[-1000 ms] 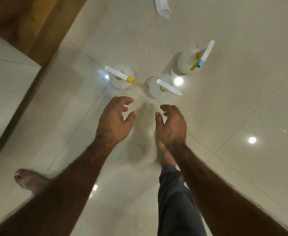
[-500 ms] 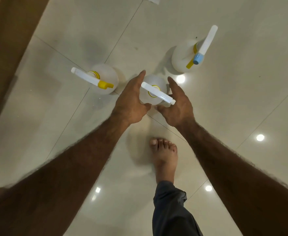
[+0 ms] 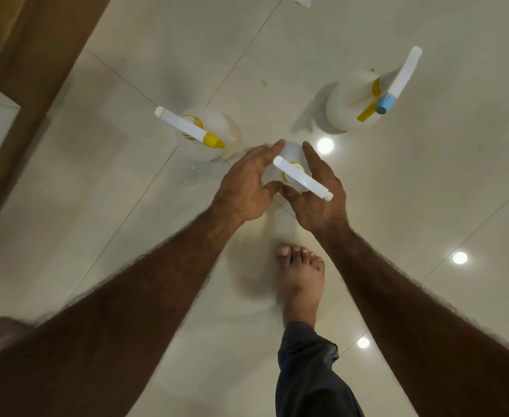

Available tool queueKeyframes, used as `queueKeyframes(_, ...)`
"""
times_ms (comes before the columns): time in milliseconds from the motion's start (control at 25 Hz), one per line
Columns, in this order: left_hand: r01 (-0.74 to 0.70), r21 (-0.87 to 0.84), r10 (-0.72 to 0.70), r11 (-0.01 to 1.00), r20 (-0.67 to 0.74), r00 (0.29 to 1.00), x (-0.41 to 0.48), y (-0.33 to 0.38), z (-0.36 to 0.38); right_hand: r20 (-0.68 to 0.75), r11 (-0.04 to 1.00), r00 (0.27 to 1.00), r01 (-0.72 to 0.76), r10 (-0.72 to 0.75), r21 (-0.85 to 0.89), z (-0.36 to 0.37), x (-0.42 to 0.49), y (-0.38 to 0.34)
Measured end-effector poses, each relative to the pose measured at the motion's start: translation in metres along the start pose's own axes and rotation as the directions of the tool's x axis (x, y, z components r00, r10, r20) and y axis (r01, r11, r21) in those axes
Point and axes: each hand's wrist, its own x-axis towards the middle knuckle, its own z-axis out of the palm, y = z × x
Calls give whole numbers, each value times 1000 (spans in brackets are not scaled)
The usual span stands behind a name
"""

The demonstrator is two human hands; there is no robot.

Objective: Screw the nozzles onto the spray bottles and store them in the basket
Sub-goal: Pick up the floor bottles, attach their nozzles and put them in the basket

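The middle spray bottle [image 3: 289, 164] is standing upright on the tiled floor [image 3: 427, 191], and both hands are closing in around its pale body. The left hand [image 3: 244, 188] is cupping it from one side and the right hand [image 3: 319, 200] from the other, fingers partly curled and pressing against the plastic, so the bottle is sitting clasped between the two palms. Its white nozzle head [image 3: 303, 178] is lying across the top, over a yellow collar; whether that collar is fully threaded down is not something I can tell from above.

Another bottle, with a yellow-tipped nozzle [image 3: 200, 133], is standing just beside the left hand, and a third one, with a blue-tipped nozzle [image 3: 364, 100], is standing farther off on the right. A bare foot [image 3: 301, 278] is planted close behind the hands.

No basket is showing anywhere in view. Judging by this, the person is either picking the bottle up for storing or steadying it to tighten the head. The next move is calling for a firm two-handed lift, keeping the bottle upright, and for finding the basket
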Motion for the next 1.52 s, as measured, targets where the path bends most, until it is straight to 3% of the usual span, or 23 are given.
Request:
queueKeyframes(200, 34, 46, -34, 998, 1, 999, -33, -7, -4, -9, 992, 999, 48, -50, -118, 9, -35, -9)
queueKeyframes(520, 54, -11, -54, 999, -38, 998, -105, 2, -68, -18, 972, 991, 128, -134, -199, 8, -81, -87)
queueKeyframes(1040, 77, -160, -119, 984, -268, 956, -248, 58, -285, 79, 878, 912, 410, -403, -248, -7, -116, -341)
queueKeyframes(1200, 26, -130, -71, 991, -351, 934, -299, 90, -343, 51, 854, 891, 448, -452, -263, -29, -140, -416)
queueKeyframes(1320, 13, -139, -69, 990, -411, 909, -337, 104, -384, 52, 816, 861, 498, -507, -293, -37, -159, -478)
queueKeyframes(1520, -5, -202, -108, 979, -547, 830, -399, 79, -454, 132, 805, 830, 558, -543, -200, -7, -189, -577)
